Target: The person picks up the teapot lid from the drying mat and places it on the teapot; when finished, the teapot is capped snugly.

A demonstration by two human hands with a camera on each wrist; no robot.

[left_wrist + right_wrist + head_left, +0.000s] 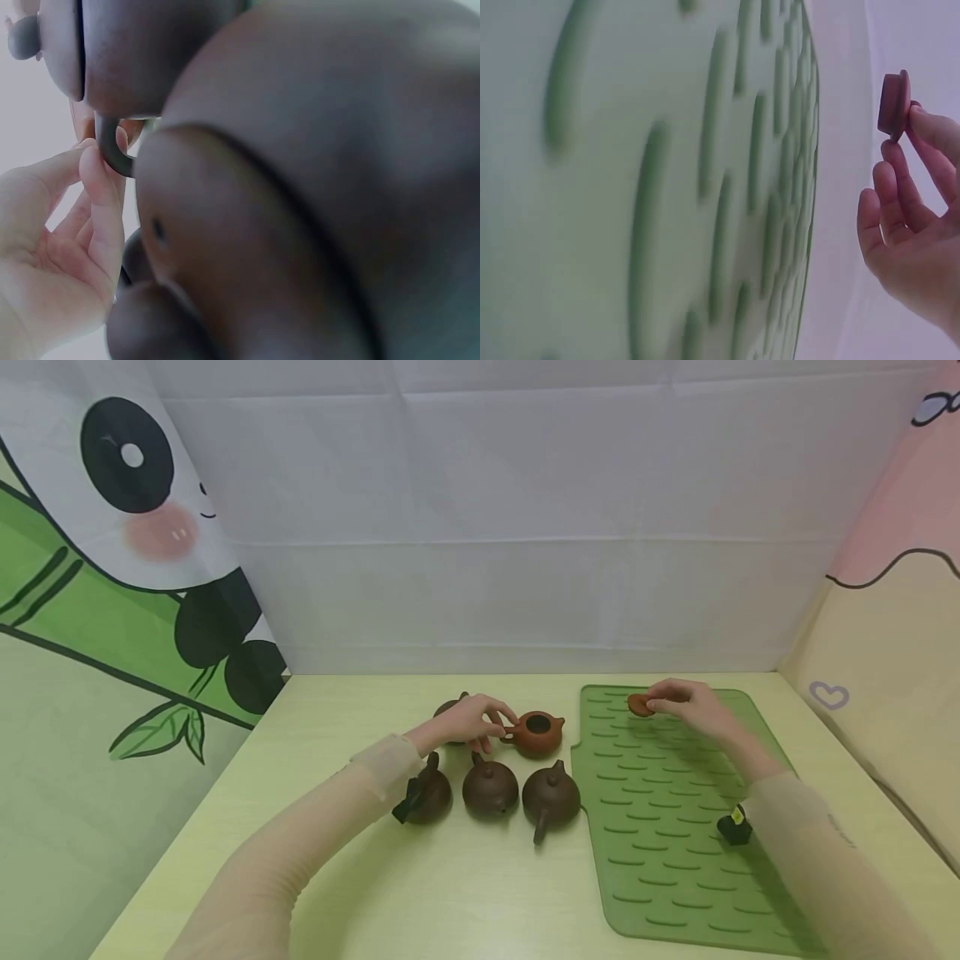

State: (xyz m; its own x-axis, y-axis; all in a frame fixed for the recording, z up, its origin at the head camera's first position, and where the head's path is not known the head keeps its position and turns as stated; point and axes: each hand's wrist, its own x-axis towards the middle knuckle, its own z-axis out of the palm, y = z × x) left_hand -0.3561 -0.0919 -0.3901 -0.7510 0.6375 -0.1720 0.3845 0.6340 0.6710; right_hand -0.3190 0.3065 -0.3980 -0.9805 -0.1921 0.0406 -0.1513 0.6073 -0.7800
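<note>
In the head view a reddish-brown teapot (542,743) stands without its lid, its opening facing up. My left hand (472,722) reaches over the dark teapots and pinches its handle at the left side; dark teapots partly hide the fingertips in the left wrist view. My right hand (686,703) pinches the knob of a small reddish-brown lid (641,705) between thumb and fingers. That lid (893,105) is held above the green mat (652,868), with its inner rim facing away from the palm in the right wrist view.
Three dark brown teapots with lids stand in a front row: a left one (431,797), a middle one (490,792) and a right one (551,797). Another dark teapot (447,705) is partly hidden behind my left hand. A white cloth wall (525,602) closes the back.
</note>
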